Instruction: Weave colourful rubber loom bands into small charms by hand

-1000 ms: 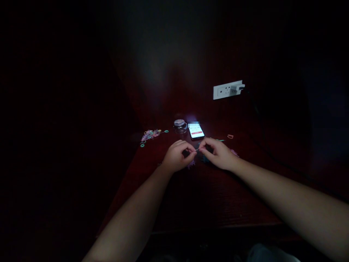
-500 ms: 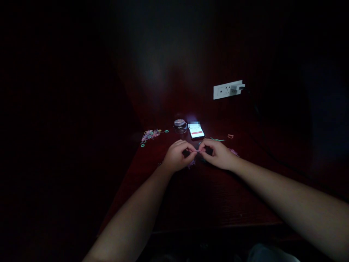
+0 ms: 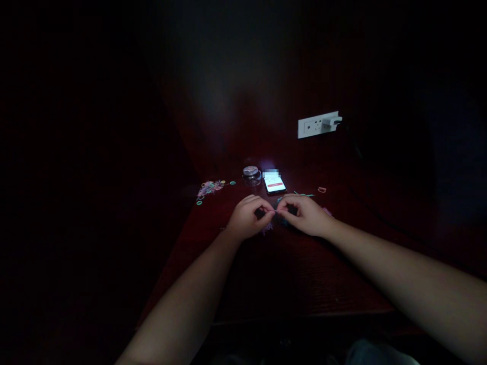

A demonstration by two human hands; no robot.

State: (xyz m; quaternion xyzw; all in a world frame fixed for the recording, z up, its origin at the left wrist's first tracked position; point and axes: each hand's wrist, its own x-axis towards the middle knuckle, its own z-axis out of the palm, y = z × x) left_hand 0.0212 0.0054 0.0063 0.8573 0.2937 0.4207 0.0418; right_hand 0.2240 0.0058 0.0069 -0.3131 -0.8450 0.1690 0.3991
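The left hand [image 3: 247, 218] and right hand [image 3: 306, 215] each pinch one end of a thin, pale, flexible-looking strand [image 3: 276, 211]; it runs crosswise between their fingertips over the dark-red wooden table [image 3: 274, 274]; neither hand is nearer.

Head view: two-handed pinch on a thin strand [image 3: 276, 211].
I record my left hand [image 3: 249, 217] and right hand [image 3: 304, 215] each holding the thin strand by fingertips. Beyond the grip: lit phone [image 3: 274, 183], round container [image 3: 251, 175]. Leftward: multicoloured bands [image 3: 209, 188]. Just nearer: purple pieces [image 3: 268, 229]. Beyond, rightward: wall socket [image 3: 312, 126].
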